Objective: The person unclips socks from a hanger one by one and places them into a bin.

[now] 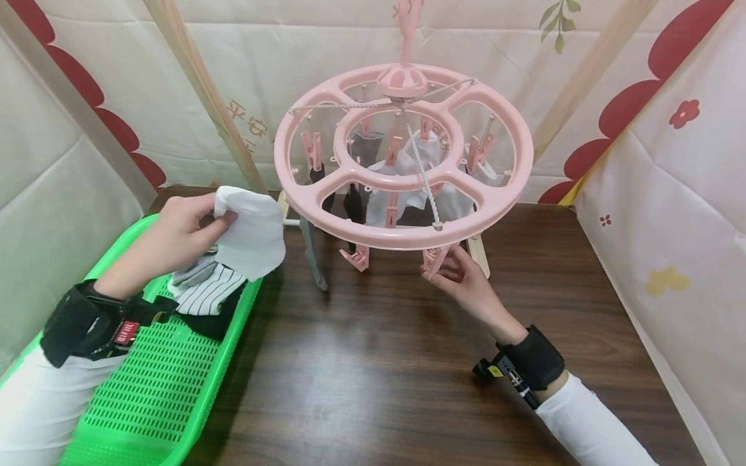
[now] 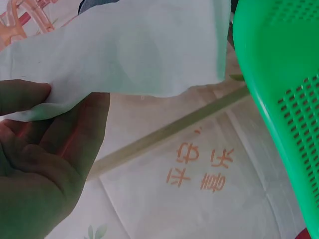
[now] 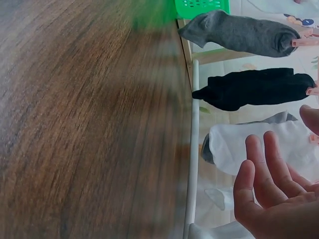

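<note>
Pale cloth walls (image 1: 221, 61) with red scallops (image 1: 683, 48) and flowers (image 1: 684, 114) stand behind and beside a shiny brown desk (image 1: 361, 382).

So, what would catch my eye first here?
Probably the big round pink hanger, socks dangling from it, above the brown table. Then the bright green basket at the head view's left, with a striped garment inside. Near its rim, the left hand holds up a white cloth.

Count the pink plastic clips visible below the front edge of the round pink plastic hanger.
2: the left clip left of the front's middle, the right clip right of it, held by the right hand. The hanger may hide others.
</note>
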The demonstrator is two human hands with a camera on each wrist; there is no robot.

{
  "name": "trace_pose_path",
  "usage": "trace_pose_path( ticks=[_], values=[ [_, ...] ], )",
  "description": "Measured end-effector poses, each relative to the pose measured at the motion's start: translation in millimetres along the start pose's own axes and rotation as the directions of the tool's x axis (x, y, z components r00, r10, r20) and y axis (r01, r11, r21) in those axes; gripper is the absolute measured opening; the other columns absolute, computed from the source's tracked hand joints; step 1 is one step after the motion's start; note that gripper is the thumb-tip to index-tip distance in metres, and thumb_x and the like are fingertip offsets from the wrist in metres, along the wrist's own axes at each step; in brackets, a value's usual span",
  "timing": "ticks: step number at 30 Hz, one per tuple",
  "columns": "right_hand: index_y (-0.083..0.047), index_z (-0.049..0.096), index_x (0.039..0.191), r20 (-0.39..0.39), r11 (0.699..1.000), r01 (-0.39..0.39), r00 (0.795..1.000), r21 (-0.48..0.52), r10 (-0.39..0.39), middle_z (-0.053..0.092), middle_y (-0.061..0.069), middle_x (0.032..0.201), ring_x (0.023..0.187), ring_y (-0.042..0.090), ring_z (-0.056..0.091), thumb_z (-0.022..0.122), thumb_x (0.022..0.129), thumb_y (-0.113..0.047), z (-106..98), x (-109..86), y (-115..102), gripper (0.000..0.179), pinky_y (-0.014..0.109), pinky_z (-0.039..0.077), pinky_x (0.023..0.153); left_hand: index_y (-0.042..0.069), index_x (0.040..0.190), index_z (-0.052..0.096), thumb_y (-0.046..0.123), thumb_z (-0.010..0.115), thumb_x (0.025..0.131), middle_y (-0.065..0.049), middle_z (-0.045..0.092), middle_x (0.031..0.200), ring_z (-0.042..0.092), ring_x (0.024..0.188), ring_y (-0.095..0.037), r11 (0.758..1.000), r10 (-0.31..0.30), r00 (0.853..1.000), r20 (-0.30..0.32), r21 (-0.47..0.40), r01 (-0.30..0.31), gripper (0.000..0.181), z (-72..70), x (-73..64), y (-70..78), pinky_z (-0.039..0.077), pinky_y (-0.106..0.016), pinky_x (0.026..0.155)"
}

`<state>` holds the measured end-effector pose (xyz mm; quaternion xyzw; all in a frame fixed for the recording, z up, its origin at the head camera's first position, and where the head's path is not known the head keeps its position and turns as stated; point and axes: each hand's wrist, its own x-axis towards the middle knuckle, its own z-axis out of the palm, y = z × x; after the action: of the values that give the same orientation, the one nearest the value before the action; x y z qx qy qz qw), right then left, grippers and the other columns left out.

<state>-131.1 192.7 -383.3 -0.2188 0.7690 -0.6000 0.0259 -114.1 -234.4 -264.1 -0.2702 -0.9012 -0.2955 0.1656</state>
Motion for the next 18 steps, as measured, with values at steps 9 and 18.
trace_pose_path(
  ticks=[9, 18],
  values=[
    [0.006, 0.045, 0.121, -0.007, 1.000, -0.022, 1.000, 0.006, 0.022, 0.064, 0.025, 0.104, 0.093, 0.011, 0.066, 0.062, 0.089, 0.007, 2.3, 0.9, 5.1, 0.036, 0.024, 0.052, 0.077, -0.002, 0.103, 0.067, -0.009, 0.066, 0.083, -0.017, 0.068, 0.084, 0.060, 0.059, -0.016, 0.997, -0.013, 1.000, 0.003, 0.079, 0.012, 0.021, -23.1, -5.2, -1.6, 0.040, -0.014, 0.052],
    [0.002, 0.046, 0.122, 0.006, 0.992, -0.123, 0.992, -0.023, 0.123, 0.064, 0.022, 0.108, 0.095, 0.010, 0.065, 0.064, 0.092, -0.003, 5.0, 2.1, -0.1, 0.036, 0.023, 0.050, 0.078, -0.001, 0.103, 0.066, -0.009, 0.065, 0.084, -0.008, 0.062, 0.070, 0.040, 0.053, -0.007, 0.986, -0.070, 0.998, -0.005, 0.151, 0.070, 0.021, -42.4, -20.3, -9.4, 0.029, -0.020, 0.049]
  ],
)
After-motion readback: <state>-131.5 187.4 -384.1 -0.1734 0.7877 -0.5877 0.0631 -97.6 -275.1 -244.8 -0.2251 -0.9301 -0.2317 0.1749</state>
